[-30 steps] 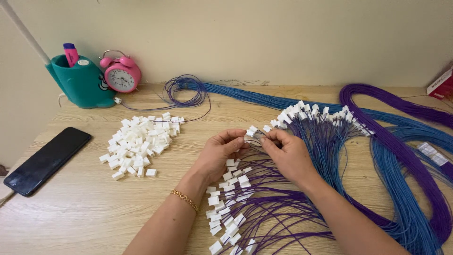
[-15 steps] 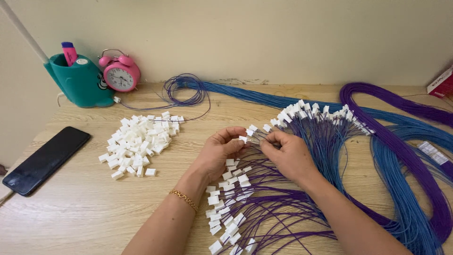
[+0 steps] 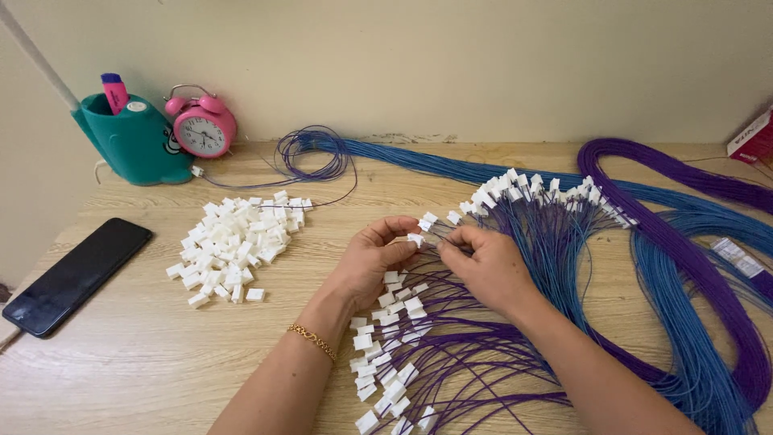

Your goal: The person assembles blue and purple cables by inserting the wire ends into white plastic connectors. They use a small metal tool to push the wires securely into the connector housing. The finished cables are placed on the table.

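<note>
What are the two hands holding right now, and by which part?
The left hand pinches a small white connector by its body; the right hand pinches thin wires just behind it.

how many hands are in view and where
2: the left hand pinches a white connector at the table's middle; the right hand sits beside it, on the purple wires.

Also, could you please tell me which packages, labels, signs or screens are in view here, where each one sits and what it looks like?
Phone: flat black rectangle with a dark screen, lying at the table's left edge.
Alarm clock: round, pink, white dial, standing at the back left by the wall.
Box: red and white package, cut off at the right edge.
Label: small white strip lying on the blue wires, right side.
</note>
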